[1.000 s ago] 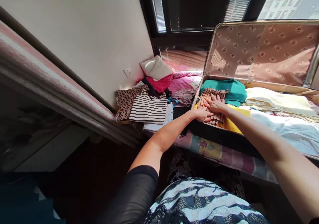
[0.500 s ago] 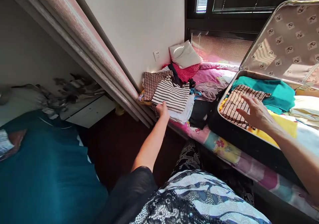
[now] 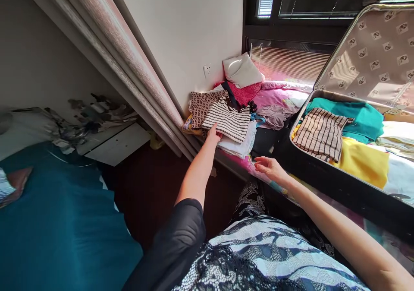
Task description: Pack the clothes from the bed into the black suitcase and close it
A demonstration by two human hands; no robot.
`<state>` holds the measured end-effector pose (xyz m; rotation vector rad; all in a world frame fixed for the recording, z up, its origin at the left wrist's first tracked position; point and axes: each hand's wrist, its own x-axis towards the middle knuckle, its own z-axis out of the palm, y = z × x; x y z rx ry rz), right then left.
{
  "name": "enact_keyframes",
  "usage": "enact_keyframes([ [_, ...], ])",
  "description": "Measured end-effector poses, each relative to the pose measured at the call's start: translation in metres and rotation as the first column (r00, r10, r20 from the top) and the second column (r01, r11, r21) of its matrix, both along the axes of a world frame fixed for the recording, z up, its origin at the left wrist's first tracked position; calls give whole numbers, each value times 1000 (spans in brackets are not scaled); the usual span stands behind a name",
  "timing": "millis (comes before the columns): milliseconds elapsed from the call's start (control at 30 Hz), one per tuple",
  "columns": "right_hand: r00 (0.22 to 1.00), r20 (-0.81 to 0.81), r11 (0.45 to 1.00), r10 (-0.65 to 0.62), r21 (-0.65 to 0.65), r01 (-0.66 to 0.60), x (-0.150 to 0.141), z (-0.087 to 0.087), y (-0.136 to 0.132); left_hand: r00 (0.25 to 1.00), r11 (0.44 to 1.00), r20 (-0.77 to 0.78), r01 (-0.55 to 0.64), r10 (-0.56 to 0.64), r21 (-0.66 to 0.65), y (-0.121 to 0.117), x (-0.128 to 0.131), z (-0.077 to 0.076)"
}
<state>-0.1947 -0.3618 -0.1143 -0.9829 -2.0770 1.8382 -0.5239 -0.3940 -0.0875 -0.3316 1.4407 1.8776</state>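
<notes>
My left hand [image 3: 214,134] pinches the near left edge of a folded black-and-white striped garment [image 3: 229,117], thumb on top and fingers partly beneath. That garment lies on folded white clothes [image 3: 235,146], beside a brown patterned cloth [image 3: 205,106]. My right hand [image 3: 270,169] hangs open in the air near the bed's edge, between the pile and the suitcase, holding nothing. Inside the open black suitcase [image 3: 318,166] lie a pink-brown checked garment [image 3: 320,134], teal clothing [image 3: 364,120] and a yellow cloth [image 3: 362,161].
Behind the pile are a pillow [image 3: 242,70], red lace fabric [image 3: 244,92] and a crumpled mauve cloth [image 3: 274,116]. The suitcase lid [image 3: 375,53] stands raised at right. A curtain [image 3: 129,73] hangs at left, near a teal-covered bed [image 3: 64,222] and a white cabinet [image 3: 119,144].
My right hand has moved left and down, from above the checked garment in the suitcase to beside the clothes pile. My left hand stays at the striped garment, whose near edge looks slightly raised.
</notes>
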Motion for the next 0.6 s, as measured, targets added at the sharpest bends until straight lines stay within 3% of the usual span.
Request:
enact_keyframes([
  [100, 997, 16, 970, -70, -234, 72, -17, -5, 3, 999, 998, 33, -13, 12, 56, 15, -7, 5],
  [200, 983, 21, 863, -181, -475, 170, -40, -1, 4, 1000, 981, -5, 12, -12, 192, 20, -2, 30],
  [300, 943, 10, 629, -333, -742, 230, -62, 9, 3, 995, 935, -72, 84, -63, 343, 7, 14, 70],
  [367, 899, -41, 455, -437, -872, 182, -72, 21, 3, 988, 904, -115, 139, -101, 404, -12, 32, 100],
  [433, 848, -135, 361, -512, -930, 70, -78, 35, 2, 979, 885, -136, 194, -149, 423, -38, 52, 127],
  [500, 798, -261, 380, -543, -924, -43, -81, 52, 4, 966, 866, -158, 253, -204, 432, -66, 69, 145],
  [600, 716, -433, 533, -547, -840, -101, -74, 79, 11, 921, 787, -246, 387, -302, 481, -99, 85, 158],
])
